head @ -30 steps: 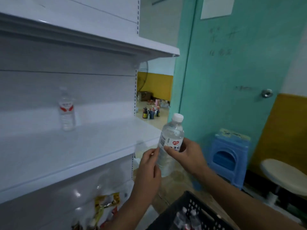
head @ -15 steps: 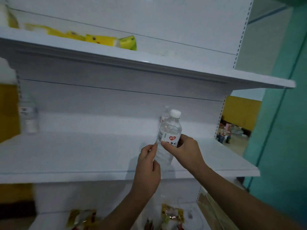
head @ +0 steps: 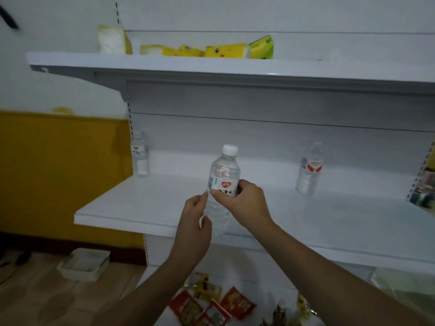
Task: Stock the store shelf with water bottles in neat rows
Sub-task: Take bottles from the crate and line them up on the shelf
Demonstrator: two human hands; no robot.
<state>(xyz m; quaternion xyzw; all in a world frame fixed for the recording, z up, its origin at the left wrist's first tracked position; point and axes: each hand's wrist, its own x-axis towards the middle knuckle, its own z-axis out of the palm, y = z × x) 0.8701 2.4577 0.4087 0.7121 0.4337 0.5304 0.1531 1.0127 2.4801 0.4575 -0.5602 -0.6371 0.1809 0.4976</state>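
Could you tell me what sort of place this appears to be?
Probably a small shop: white retail shelving with slotted uprights, packaged goods on the top shelf, snack packets below, and a water bottle being stocked.

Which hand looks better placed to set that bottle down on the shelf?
Probably the right hand: it grips the bottle around its label, over the shelf. The left hand only holds the lower side.

Held water bottle [head: 222, 182]: white label with a red heart logo, characters inside too small to read; below it large dark Chinese characters, "水" legible, the rest partly covered by fingers [head: 217, 192]. Right shelf bottle [head: 308, 170]: red-and-white label, text blurred. Left shelf bottle [head: 140, 154]: small red mark, unreadable.
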